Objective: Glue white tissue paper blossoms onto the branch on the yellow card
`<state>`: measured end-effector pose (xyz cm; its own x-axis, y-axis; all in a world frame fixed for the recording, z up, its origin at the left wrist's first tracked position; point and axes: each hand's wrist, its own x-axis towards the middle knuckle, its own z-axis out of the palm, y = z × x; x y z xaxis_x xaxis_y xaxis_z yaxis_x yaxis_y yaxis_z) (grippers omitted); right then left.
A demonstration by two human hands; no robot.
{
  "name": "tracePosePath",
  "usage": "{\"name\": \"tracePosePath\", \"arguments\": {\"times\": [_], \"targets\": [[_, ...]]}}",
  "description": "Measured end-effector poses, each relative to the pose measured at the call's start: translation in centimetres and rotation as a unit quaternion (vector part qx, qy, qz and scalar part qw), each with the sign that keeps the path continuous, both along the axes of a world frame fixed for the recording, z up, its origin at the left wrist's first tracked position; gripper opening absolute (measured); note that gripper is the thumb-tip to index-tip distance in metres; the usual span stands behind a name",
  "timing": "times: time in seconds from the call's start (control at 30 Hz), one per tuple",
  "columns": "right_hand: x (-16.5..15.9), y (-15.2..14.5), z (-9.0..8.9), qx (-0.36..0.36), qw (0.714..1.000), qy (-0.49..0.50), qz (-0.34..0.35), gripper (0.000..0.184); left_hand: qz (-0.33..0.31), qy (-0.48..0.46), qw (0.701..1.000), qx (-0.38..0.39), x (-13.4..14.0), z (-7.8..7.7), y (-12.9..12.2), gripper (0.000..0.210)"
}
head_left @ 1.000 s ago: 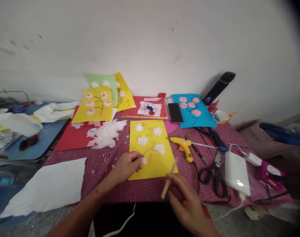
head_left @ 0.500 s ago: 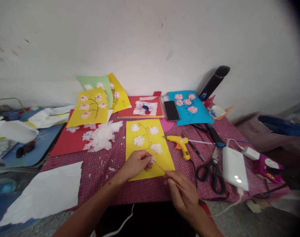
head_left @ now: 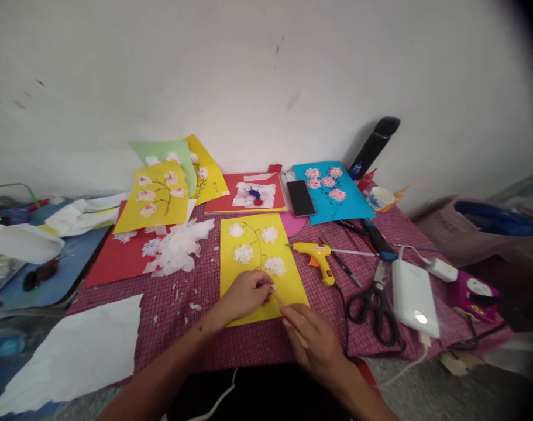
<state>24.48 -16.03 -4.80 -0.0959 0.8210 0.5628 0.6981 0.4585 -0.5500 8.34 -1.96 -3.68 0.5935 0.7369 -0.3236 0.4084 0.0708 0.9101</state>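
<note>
Over the lower part of a yellow sheet (head_left: 288,234), my left hand (head_left: 250,293) is closed in a pinch on a small white paper piece (head_left: 272,287), mostly hidden by the fingers. My right hand (head_left: 316,336) grips a thin wooden stick (head_left: 277,298), its tip at the paper between my left fingertips. Several white crumpled-paper flowers (head_left: 243,254) and a drawn dark stem show on the sheet. A yellow glue gun (head_left: 316,255) lies against the sheet's right side.
Black-handled scissors (head_left: 375,307), a white power bank (head_left: 414,298) and a phone (head_left: 300,197) lie to the right. White paper pieces (head_left: 178,245) are heaped on the left, beside a finished-looking yellow flower sheet (head_left: 156,204). A large white sheet (head_left: 82,345) hangs over the table's front left.
My right hand has come slightly left, bringing the stick closer to my left fingers and holding it more steeply. The whole view has shifted a little.
</note>
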Motion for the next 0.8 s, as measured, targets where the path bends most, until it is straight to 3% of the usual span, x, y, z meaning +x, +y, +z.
{"name": "tracePosePath", "arguments": {"times": [0.13, 0.27, 0.8], "targets": [[0.3, 0.4, 0.1, 0.005, 1.000, -0.021, -0.008, 0.049, -0.025, 0.039, 0.997, 0.069, 0.6, 0.7, 0.5, 0.023], [0.3, 0.9, 0.0, 0.002, 1.000, -0.022, -0.014, 0.050, -0.040, 0.049, 0.994, 0.087, 1.1, 1.2, 1.0, 0.026], [0.1, 1.1, -0.3, 0.005, 0.999, -0.022, -0.026, 0.053, -0.030, 0.016, 0.999, 0.024, 1.3, 0.4, 1.4, 0.025]]}}
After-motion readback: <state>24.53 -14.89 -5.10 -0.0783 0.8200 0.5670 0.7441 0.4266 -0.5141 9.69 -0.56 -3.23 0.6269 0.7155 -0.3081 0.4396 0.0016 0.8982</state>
